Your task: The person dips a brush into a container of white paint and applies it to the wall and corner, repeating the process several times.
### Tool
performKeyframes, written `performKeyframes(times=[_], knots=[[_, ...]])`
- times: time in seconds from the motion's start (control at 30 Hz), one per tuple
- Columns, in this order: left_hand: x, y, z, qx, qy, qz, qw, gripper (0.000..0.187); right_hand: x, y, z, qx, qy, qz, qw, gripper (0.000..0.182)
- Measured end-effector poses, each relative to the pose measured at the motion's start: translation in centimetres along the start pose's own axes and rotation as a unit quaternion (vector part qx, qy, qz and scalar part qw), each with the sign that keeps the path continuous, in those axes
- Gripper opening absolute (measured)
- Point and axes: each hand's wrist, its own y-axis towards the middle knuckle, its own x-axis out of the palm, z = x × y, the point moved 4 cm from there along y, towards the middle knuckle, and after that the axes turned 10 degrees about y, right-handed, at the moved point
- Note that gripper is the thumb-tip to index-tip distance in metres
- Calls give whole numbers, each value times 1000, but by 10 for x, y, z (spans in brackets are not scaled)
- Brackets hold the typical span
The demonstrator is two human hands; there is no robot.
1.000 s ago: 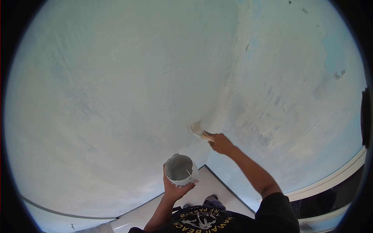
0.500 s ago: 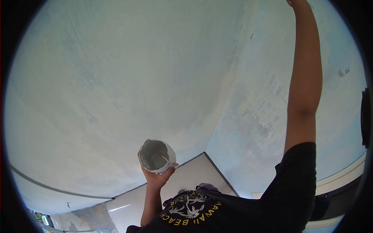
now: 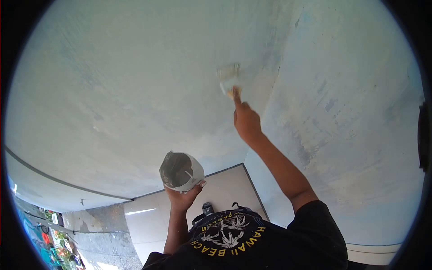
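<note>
At lower centre, the left hand (image 3: 182,198) grips a ragged-rimmed white bucket (image 3: 195,173) with grey paste inside. Beyond it, above centre of the frame, the right hand (image 3: 247,120) is closed round the handle of a wide brush (image 3: 229,76), blurred, in front of the patchy pale wall (image 3: 148,90).

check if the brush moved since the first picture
Yes, up the wall: the brush is farther above the floor corner than it was then.
</note>
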Motion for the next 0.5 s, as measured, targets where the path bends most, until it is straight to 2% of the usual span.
performKeyframes(times=[0.03,0.1,0.2,0.23,0.27,0.3,0.33,0.37,0.4,0.47,0.5], knots=[[-2,0,1,-5,3,4,1000,82,23,-23,-2,6,-5,-37,999,71],[-2,-8,6,13,32,6,999,86,63,-71,9,72,32,-175,981,64],[0,-19,-5,-25,66,-6,997,95,135,-145,58,110,142,-338,924,55],[1,-25,-7,-55,73,-16,996,98,143,-171,69,206,192,-386,878,50],[1,-22,-5,-46,50,-19,998,102,173,-208,95,93,175,-284,938,43],[-5,-20,-1,-34,49,-29,998,104,164,-219,79,250,279,-351,858,38],[-11,-20,1,8,78,-15,997,105,138,-227,57,403,357,-412,735,34],[-18,-21,1,45,110,-7,993,106,124,-232,43,417,404,-395,712,30],[-27,-24,-4,29,128,5,991,106,113,-235,32,435,449,-373,686,27],[-49,-26,-29,82,190,-1,978,108,106,-220,5,421,525,-337,658,25],[-61,-24,-36,75,202,3,976,108,95,-205,-9,395,560,-317,655,28]])
